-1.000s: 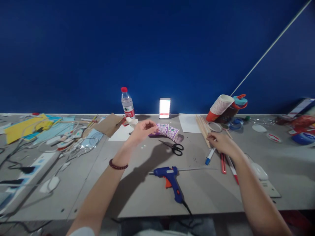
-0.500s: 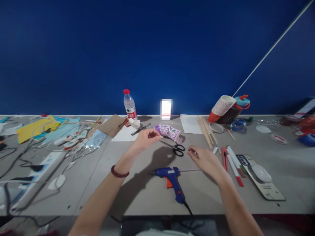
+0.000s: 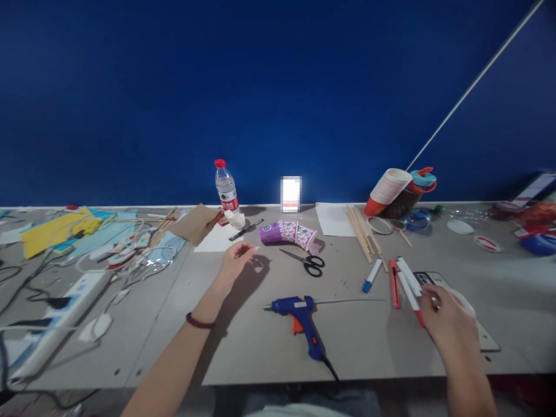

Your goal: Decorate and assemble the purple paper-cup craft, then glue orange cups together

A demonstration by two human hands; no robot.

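My left hand [image 3: 234,263] is raised over the middle of the table, its fingertips pinched on a small white scrap [image 3: 257,248]. Over the markers at the right is my right hand [image 3: 452,324], fingers curled together; whatever they grip is hidden. It partly covers the white markers [image 3: 406,275] and a phone [image 3: 486,339] with a white mouse [image 3: 464,302] on it. A purple fish-shaped craft [image 3: 284,231] with white scales lies beyond the left hand. Black-handled scissors [image 3: 313,265] rest nearer, and a blue glue gun [image 3: 299,307] lies on its side in front.
A water bottle [image 3: 226,188] and a black pen [image 3: 246,230] are at the back left. Wooden sticks [image 3: 359,231], stacked paper cups [image 3: 388,188] and a red cutter [image 3: 394,284] are at the right. Cables and a power strip [image 3: 65,324] spread over the left.
My right hand has moved right, from beside the scissors to the markers and phone. My left hand has drawn back down and left, away from the purple fish, uncovering its head.
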